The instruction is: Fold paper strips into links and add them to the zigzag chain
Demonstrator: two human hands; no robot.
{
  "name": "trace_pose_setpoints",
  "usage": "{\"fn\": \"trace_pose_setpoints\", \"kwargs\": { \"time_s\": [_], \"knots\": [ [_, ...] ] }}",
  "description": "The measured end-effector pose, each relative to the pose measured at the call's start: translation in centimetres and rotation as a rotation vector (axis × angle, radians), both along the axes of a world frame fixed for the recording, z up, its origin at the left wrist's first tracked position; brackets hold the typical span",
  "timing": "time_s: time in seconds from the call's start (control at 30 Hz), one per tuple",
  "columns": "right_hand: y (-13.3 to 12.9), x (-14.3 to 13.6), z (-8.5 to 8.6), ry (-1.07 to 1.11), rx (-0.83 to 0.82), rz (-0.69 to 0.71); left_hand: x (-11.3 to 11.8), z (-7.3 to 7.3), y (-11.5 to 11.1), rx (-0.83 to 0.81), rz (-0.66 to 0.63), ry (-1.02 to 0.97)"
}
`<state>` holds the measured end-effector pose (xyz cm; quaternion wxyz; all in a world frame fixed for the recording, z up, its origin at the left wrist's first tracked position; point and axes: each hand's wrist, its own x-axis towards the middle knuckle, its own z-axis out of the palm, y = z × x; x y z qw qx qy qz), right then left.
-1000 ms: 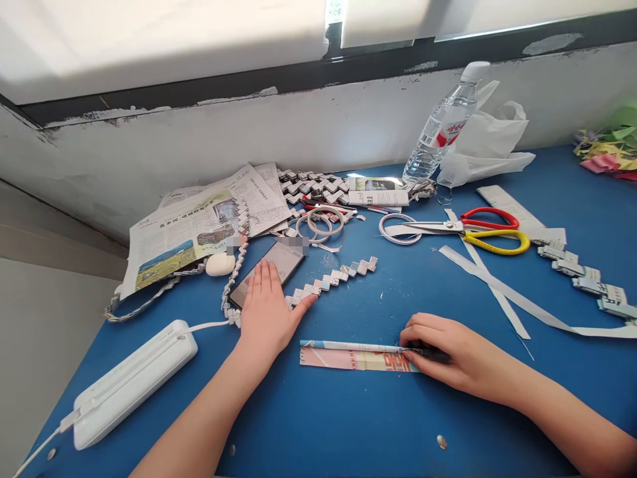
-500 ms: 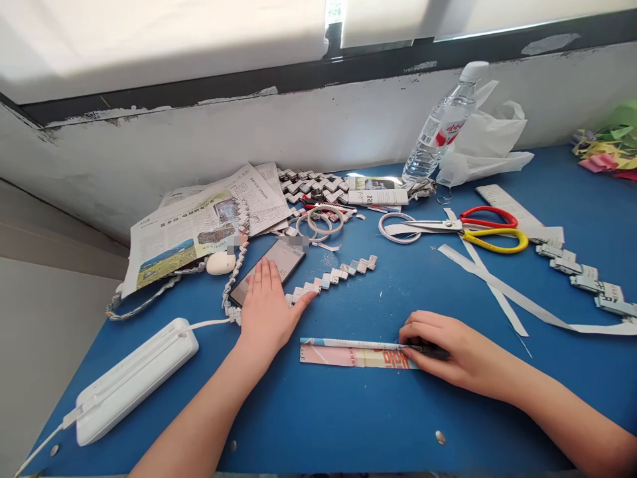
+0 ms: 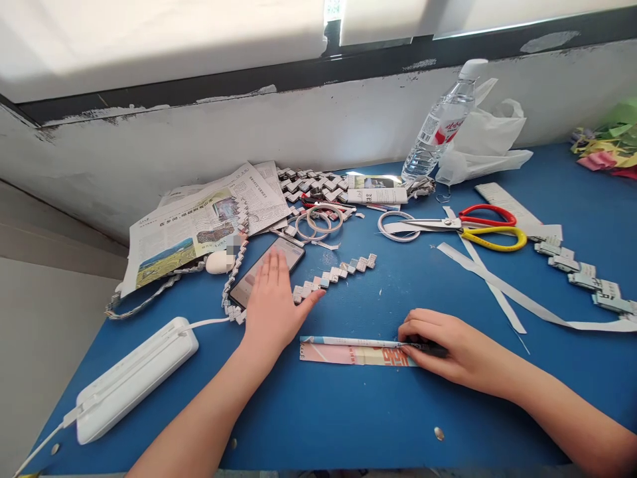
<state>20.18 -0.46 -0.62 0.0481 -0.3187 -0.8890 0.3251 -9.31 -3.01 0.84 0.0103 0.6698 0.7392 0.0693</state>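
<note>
My left hand [image 3: 273, 299] lies spread over a phone [image 3: 241, 287], its thumb reaching toward a zigzag folded-paper chain [image 3: 343, 271]. On the blue table, my right hand [image 3: 432, 338] is curled round a small dark object [image 3: 432, 347], only partly visible. The fingertips of that hand also meet the right end of a pink and cream paper strip [image 3: 348, 354], which has a fold along its upper edge.
Scissors [image 3: 490, 227] and white rings [image 3: 398, 227] lie behind my right hand. A bottle [image 3: 438, 126] and plastic bag [image 3: 482, 143] stand near the wall. Newspapers [image 3: 199, 226] are at back left, a white power bank-like box [image 3: 137, 380] at left, cut strips [image 3: 492, 282] at right.
My left hand has slid slightly right across the phone, uncovering more of its left part. My right hand and the strip look almost unmoved.
</note>
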Motion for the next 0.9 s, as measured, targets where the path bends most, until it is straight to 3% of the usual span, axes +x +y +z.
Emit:
{"fn": "trace_pose_setpoints", "kwargs": {
  "time_s": [0.2, 0.3, 0.4, 0.67, 0.9],
  "knots": [
    [-0.1, 0.0, 0.1, 0.024, 0.022, -0.005, 1.5, 0.7, -1.0, -0.052, -0.637, -0.219],
    [-0.1, 0.0, -0.1, 0.041, 0.033, -0.007, 2.2, 0.2, -1.5, -0.105, -0.853, -0.293],
    [-0.1, 0.0, -0.3, 0.063, 0.049, -0.012, 2.6, -0.2, -1.8, -0.128, -0.89, -0.294],
    [0.1, -0.2, -0.2, 0.091, 0.048, 0.0, 2.4, -0.4, -1.9, -0.151, -0.799, -0.285],
    [0.1, 0.0, 0.1, 0.129, 0.077, 0.026, 1.8, 0.2, -2.0, -0.198, -0.805, -0.254]
  ]
}}
